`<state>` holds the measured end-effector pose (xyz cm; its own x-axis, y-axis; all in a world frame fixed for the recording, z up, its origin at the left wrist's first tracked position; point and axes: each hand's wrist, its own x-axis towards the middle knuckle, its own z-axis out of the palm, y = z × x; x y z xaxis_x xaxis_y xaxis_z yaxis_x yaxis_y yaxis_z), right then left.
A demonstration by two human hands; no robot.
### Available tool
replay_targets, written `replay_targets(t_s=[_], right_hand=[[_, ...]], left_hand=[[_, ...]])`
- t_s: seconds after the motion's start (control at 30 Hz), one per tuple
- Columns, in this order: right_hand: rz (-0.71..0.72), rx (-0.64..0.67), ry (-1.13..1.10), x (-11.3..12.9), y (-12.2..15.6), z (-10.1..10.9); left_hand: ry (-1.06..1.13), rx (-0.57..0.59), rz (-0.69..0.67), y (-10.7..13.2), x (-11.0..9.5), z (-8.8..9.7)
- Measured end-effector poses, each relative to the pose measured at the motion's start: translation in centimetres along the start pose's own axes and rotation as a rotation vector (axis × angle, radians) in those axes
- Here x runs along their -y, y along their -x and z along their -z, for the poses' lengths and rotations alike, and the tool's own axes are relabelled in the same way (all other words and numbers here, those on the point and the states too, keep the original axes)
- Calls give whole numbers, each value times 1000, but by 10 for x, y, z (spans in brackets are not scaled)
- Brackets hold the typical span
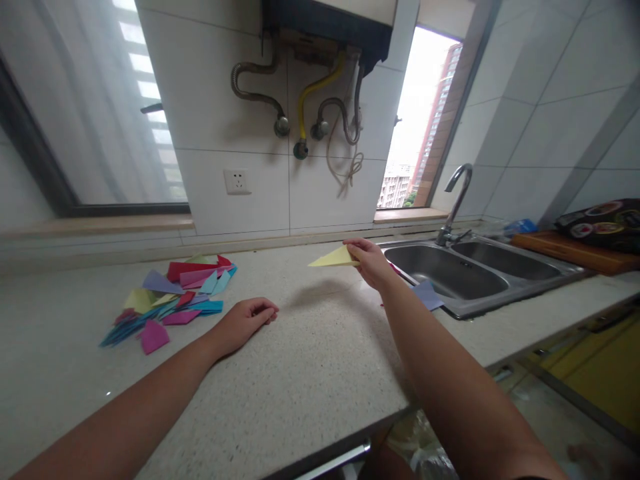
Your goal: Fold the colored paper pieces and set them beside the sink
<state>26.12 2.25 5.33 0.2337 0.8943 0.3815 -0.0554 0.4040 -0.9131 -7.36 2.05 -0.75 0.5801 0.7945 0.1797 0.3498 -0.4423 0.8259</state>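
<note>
A folded pale yellow paper piece [331, 257], pointed at its left end, is pinched in my right hand [370, 263] above the counter near the sink. My left hand [249, 322] rests on the countertop with its fingers curled; whether anything is under them is hidden. Left of that hand lies a loose pile of folded coloured papers [173, 293] in blue, pink, red, purple and yellow. Partly behind my right forearm, a purple paper [427, 295] lies against the sink's near edge, with a bit of pink paper beside it.
A double steel sink [450, 273] with a tap [457, 193] is set into the counter [300, 393] on the right. Beyond it lies a wooden board [575, 253] under a dark patterned bag [605, 225]. Pipes hang from a wall heater [330, 30] above.
</note>
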Motion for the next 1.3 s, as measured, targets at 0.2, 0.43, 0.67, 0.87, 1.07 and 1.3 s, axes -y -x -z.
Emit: replay_targets(t_s=[0.2,0.43,0.67,0.87,1.07,1.3], right_hand=[[-26,-179,140,36,19,101],[-164,-534,185,28,50,209],[-112,-573,190,21,49,230],[-90,-545,249,16,40,230],[-50,-478,388,7,45,226],[-14,-374,551,6,54,220]], left_hand=[[-11,21,2,0,3,1],[-65,13,2,1,0,0],[-80,36,17,2,-4,0],[-94,39,20,1,-3,0],[-75,48,33,-1,0,1],[-61,52,44,-1,1,1]])
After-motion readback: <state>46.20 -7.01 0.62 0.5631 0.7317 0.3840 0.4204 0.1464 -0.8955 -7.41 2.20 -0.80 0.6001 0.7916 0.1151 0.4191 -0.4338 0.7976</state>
